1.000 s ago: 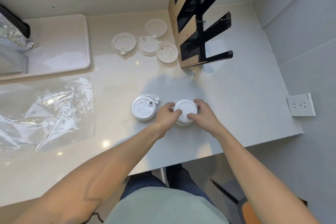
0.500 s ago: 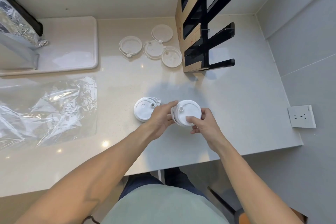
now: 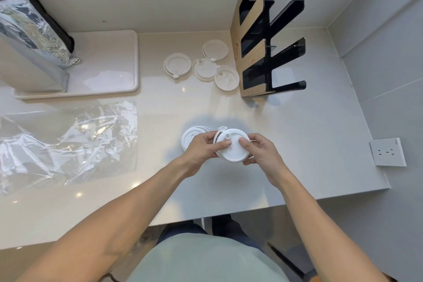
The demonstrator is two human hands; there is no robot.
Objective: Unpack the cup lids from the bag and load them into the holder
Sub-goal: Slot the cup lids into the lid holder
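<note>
Both hands now hold a small stack of lids (image 3: 232, 146) up off the table (image 3: 309, 144), tilted toward the person, where a second ago it sat flat on the surface under their fingers. The left hand (image 3: 201, 151) takes a closed grip on the stack's 9 o'clock edge, thumb on top; the right hand (image 3: 261, 152) pinches the 3 o'clock edge, thumb also on the top face. A second stack (image 3: 190, 138) lies on the table just behind the left hand. Four loose lids (image 3: 177, 66) lie at 12 o'clock, beside the foot of the holder (image 3: 267, 52), which shows no lids in its slots. The empty bag (image 3: 68, 142) lies flat at 9 o'clock. The lift suggests unpacking is done and loading is beginning: this stack likely heads to the holder at 1 o'clock.
</note>
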